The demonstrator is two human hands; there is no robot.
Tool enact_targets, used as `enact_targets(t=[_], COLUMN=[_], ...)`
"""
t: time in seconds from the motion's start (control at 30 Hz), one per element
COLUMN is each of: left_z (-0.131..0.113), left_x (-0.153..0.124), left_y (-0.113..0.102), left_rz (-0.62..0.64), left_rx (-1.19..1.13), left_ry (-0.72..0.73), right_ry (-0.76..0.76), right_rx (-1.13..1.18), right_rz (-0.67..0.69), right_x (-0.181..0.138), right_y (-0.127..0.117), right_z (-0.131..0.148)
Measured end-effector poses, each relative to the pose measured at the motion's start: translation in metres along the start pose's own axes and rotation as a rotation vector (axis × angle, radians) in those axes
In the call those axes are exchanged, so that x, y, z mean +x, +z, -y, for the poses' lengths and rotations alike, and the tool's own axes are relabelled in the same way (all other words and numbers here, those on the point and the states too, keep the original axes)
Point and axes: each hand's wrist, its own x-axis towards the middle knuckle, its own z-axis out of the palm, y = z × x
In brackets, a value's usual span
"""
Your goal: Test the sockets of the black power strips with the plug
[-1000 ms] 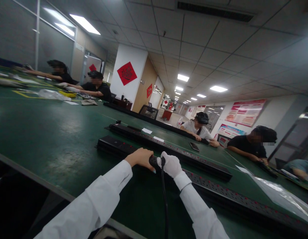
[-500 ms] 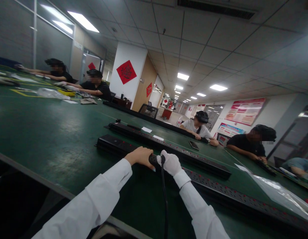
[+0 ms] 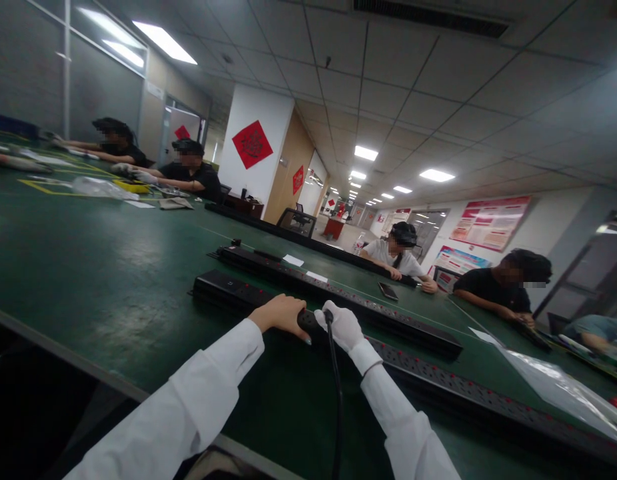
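A long black power strip (image 3: 228,291) with red switches lies across the green table (image 3: 98,267) in front of me. My bare left hand (image 3: 281,315) rests curled over its top, pressing it down. My right hand (image 3: 341,325), in a white glove, is closed on a black plug at the strip, and its black cable (image 3: 336,400) hangs down toward me between my white sleeves. The plug itself is mostly hidden by the glove.
A second black power strip (image 3: 308,283) lies parallel behind the first, with white paper slips (image 3: 293,261) by it. A phone (image 3: 389,291) lies near seated people across the table. A clear plastic bag (image 3: 553,387) sits at right. More people work at far left.
Both hands have stayed on the strip and plug. The view has shifted very slightly; the cable has swung a little to the right.
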Motion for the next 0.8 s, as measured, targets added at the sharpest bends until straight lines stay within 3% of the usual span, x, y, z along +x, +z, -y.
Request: enact_targets(t=[0.27,0.47,0.63,0.8], left_z=[0.003,0.002,0.002,0.002], left_x=[0.001,0.001,0.002,0.001], left_y=[0.003,0.002,0.003,0.005], left_rz=[-0.015,-0.014,-0.024,-0.066], left_rx=[0.023,0.007,0.030,0.044], left_ry=[0.020,0.014,0.005,0.024], right_ry=[-0.006,0.194,0.027,0.003], right_rx=[-0.119,0.197,0.331,0.089], right_rz=[-0.160,-0.370,-0.278,-0.206], right_x=[-0.006,-0.006,-0.001,0.010], right_y=[0.006,-0.003,-0.005,0.004], right_z=[0.003,-0.002,0.006,0.021])
